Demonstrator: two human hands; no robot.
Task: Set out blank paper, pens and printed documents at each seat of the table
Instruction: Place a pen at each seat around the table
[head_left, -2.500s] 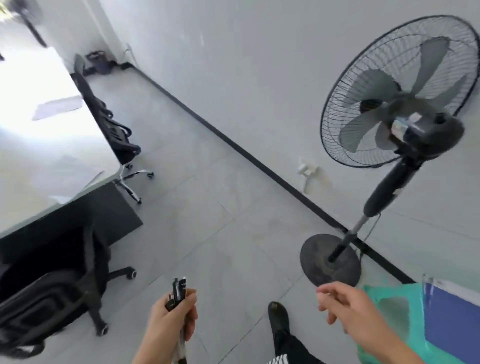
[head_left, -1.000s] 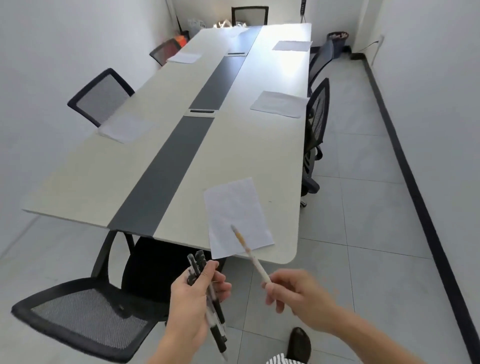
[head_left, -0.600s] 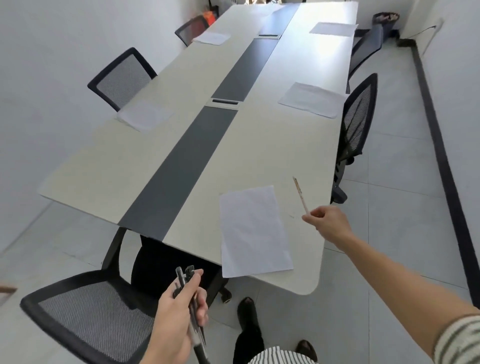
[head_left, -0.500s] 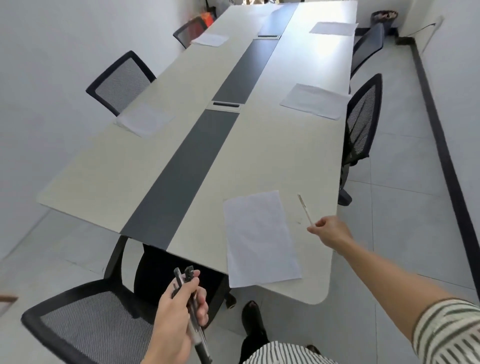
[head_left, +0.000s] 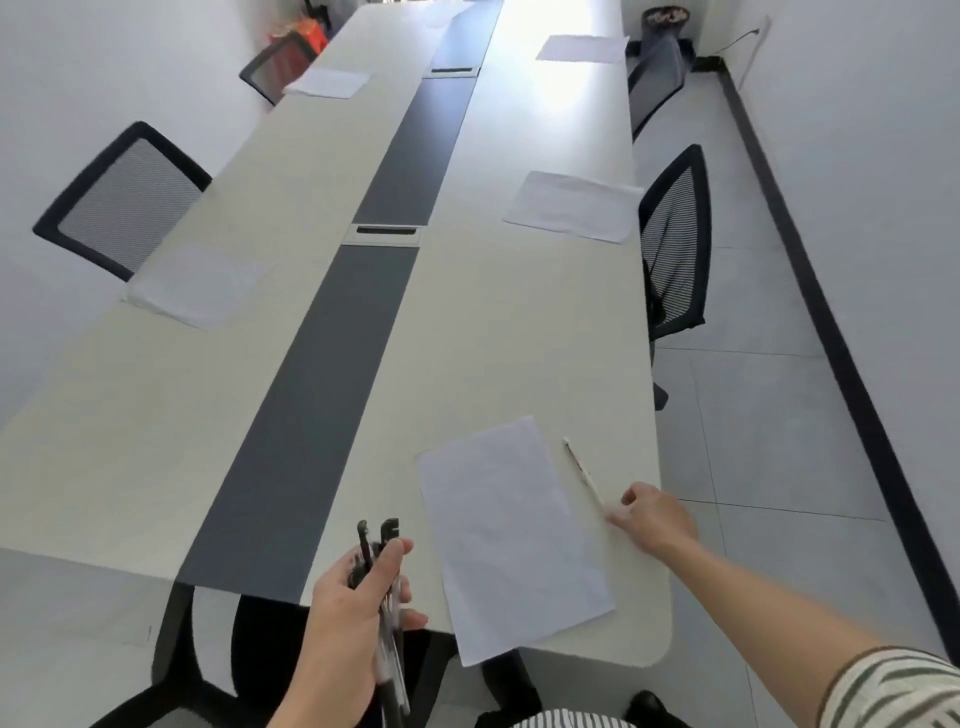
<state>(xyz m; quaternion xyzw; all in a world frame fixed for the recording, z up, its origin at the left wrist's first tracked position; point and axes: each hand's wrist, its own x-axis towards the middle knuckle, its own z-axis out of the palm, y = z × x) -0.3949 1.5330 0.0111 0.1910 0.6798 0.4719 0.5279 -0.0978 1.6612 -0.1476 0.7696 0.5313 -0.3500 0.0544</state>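
A long white table (head_left: 493, 338) with a dark centre strip runs away from me. Near its front right corner lies a blank sheet (head_left: 509, 535). Just right of that sheet a pale pen (head_left: 582, 470) lies on the tabletop, and my right hand (head_left: 654, 519) pinches its near end with the fingertips. My left hand (head_left: 348, 623) is low at the table's front edge, gripping a bundle of dark pens (head_left: 382, 540) upright. More sheets lie at the right middle seat (head_left: 571, 205), far right seat (head_left: 582, 48), left middle seat (head_left: 195, 283) and far left seat (head_left: 327, 82).
Mesh chairs stand on the left (head_left: 119, 197), far left (head_left: 275, 67), right (head_left: 675, 239) and far right (head_left: 657, 78). Another chair (head_left: 156, 701) is tucked under the near end. A bin (head_left: 662, 18) sits in the far right corner. A tiled aisle runs along the right wall.
I turned from the fan to the table. My right hand took one pen from the bundle, carried it over the near sheet and lowered it onto the tabletop beside the sheet.
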